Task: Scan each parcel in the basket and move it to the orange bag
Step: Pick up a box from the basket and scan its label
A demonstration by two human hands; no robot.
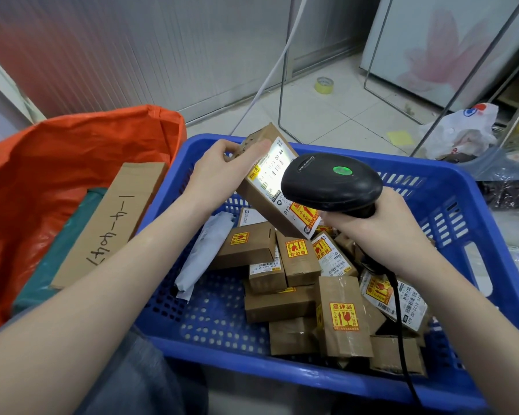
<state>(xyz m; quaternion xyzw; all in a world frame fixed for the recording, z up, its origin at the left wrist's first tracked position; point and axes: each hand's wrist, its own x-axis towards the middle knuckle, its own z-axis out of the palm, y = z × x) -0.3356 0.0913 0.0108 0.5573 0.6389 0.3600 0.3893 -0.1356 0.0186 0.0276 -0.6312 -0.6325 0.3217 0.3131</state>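
While the left hand [219, 169] gripped a brown cardboard parcel [270, 181] by its far end, fingers curled over the top edge and thumb along the side, the right hand [381, 226] was wrapped tightly round the handle of a black barcode scanner [331, 182]. The parcel was held tilted above the far middle of the blue basket [474, 205], its white shipping label [274, 167] facing up and washed bright by the scanner's light. The scanner's head hung just over the near end of that label, a green lamp [342, 170] lit on its top, and its black cable [400, 319] trailed down across the near right of the basket.

In the basket lay a heap of small brown boxes [282, 283], most bearing yellow and red fragile stickers, piled toward the right and near side. A grey plastic mailer [206, 253] lay slanting at the left of the heap. The basket's floor showed bare at the near left.

To the left of the basket stood the orange bag [57, 163], its mouth open. Inside it rested a long flat carton [111, 223] with handwriting on it, lying on something dark green [48, 271].

On the tiled floor beyond, a roll of yellow tape [324, 84] sat near a metal frame [282, 94], and a white plastic bag [462, 130] lay crumpled at the far right.
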